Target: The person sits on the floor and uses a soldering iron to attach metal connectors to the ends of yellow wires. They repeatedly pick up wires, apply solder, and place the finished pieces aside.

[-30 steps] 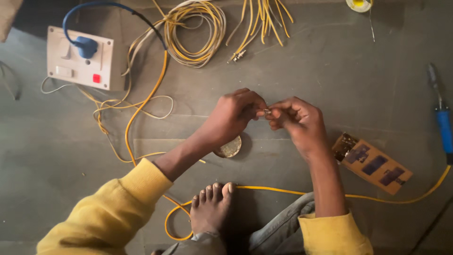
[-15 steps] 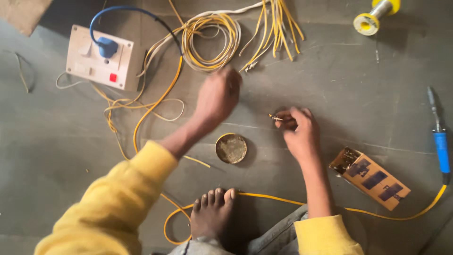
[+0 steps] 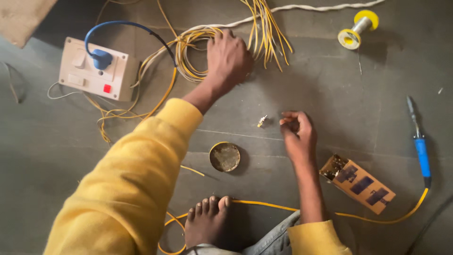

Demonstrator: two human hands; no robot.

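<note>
Head view, findings:
- We see our left hand [image 3: 228, 59] spread flat on the bundle of yellow wires [image 3: 198, 52], pressing rather than clasping. A second ago it met the right at a small part.
- Our right hand [image 3: 297, 137] now hangs loosely curled, holding nothing; the small metal connector [image 3: 262, 121] lies on the floor just beside its fingertips, released.
- Nearby: round tin [image 3: 225, 157], switch box [image 3: 96, 71], soldering iron [image 3: 420, 146].

Dim, even indoor light, soft shadows, slight motion blur, no glare.
</note>
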